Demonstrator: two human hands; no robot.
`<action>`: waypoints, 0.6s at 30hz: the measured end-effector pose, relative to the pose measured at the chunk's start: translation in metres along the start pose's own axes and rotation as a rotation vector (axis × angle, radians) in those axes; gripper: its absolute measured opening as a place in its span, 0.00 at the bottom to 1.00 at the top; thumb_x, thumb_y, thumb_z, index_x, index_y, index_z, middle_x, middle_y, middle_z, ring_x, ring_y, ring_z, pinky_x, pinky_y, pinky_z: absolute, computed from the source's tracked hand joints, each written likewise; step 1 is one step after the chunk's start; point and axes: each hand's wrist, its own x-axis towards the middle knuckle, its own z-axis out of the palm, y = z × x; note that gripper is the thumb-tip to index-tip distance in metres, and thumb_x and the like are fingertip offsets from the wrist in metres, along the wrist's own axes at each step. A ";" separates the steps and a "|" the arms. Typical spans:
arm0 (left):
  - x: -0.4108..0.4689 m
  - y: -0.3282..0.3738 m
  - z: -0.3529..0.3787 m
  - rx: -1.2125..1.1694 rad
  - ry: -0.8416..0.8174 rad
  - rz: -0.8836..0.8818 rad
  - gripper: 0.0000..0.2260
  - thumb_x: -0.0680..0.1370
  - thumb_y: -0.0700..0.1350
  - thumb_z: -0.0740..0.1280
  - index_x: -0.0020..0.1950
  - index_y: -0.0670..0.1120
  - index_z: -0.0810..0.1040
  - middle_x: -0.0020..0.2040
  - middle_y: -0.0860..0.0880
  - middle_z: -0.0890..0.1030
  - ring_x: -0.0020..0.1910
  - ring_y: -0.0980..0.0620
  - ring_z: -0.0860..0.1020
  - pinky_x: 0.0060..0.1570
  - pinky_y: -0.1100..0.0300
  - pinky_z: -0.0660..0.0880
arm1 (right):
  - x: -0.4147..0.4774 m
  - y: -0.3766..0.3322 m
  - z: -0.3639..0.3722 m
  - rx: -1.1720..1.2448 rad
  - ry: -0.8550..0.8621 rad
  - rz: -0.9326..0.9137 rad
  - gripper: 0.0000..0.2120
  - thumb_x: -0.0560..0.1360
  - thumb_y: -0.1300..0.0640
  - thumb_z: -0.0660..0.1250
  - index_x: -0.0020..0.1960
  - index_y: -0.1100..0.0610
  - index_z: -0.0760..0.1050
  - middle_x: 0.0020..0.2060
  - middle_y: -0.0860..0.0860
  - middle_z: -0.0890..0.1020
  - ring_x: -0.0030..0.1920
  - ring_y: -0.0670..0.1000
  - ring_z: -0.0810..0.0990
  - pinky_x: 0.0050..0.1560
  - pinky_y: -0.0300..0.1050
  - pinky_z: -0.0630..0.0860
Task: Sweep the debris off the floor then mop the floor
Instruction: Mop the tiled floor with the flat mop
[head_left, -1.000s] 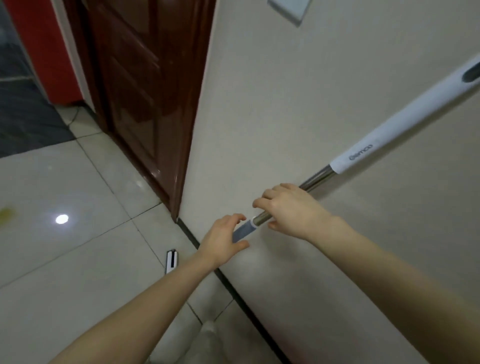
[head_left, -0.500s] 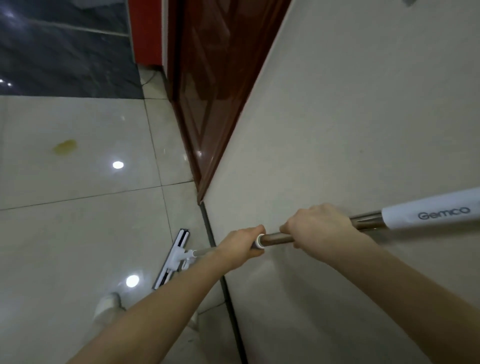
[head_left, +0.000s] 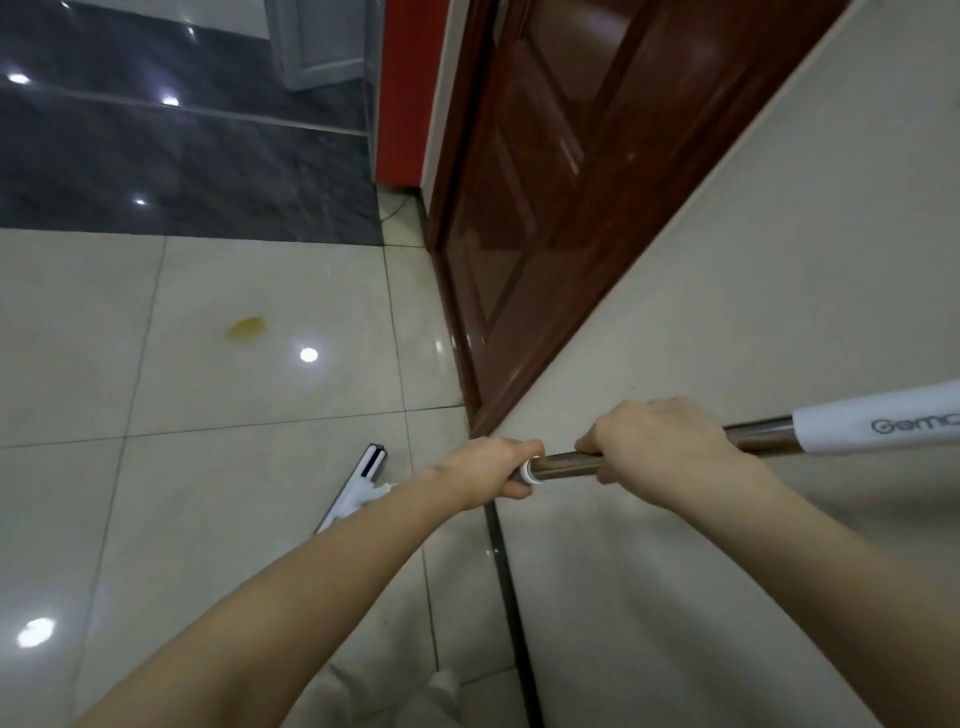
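A flat mop with a steel pole (head_left: 566, 464) and a white grip sleeve (head_left: 878, 426) runs across the lower right of the head view. My left hand (head_left: 485, 467) is closed around the pole's lower section. My right hand (head_left: 657, 441) grips the steel part just above it. The white mop head (head_left: 358, 480) lies flat on the pale tiled floor (head_left: 208, 493), partly hidden behind my left forearm. A yellowish stain (head_left: 247, 328) marks a tile further out.
A beige wall (head_left: 753, 286) with a dark skirting strip (head_left: 506, 571) fills the right side. A dark red wooden door (head_left: 524, 208) stands beyond it. Dark grey tiling (head_left: 182, 171) lies at the far end. A pale shoe (head_left: 441, 686) shows at the bottom.
Both hands have closed on the mop pole, which has swung from steeply tilted to nearly level. The view has turned toward the open floor, bringing the mop head and stain into sight.
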 end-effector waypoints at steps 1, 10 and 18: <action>-0.004 -0.013 -0.009 0.037 0.001 -0.005 0.08 0.75 0.45 0.67 0.50 0.47 0.69 0.45 0.47 0.77 0.43 0.47 0.76 0.41 0.54 0.70 | 0.009 -0.009 -0.004 0.030 0.002 0.011 0.09 0.78 0.55 0.62 0.55 0.46 0.78 0.45 0.50 0.78 0.47 0.55 0.78 0.38 0.43 0.64; -0.056 -0.153 -0.036 0.270 -0.157 -0.181 0.08 0.77 0.44 0.65 0.55 0.50 0.73 0.51 0.47 0.77 0.51 0.47 0.76 0.47 0.53 0.74 | 0.095 -0.151 0.023 0.471 -0.006 0.124 0.09 0.81 0.53 0.59 0.56 0.52 0.75 0.52 0.50 0.80 0.51 0.52 0.81 0.43 0.43 0.69; -0.097 -0.199 0.003 0.438 -0.190 -0.006 0.12 0.78 0.44 0.65 0.61 0.47 0.71 0.54 0.46 0.76 0.53 0.46 0.75 0.50 0.49 0.72 | 0.102 -0.194 0.057 0.969 -0.377 0.048 0.10 0.79 0.54 0.62 0.59 0.52 0.74 0.44 0.50 0.78 0.40 0.49 0.79 0.35 0.40 0.77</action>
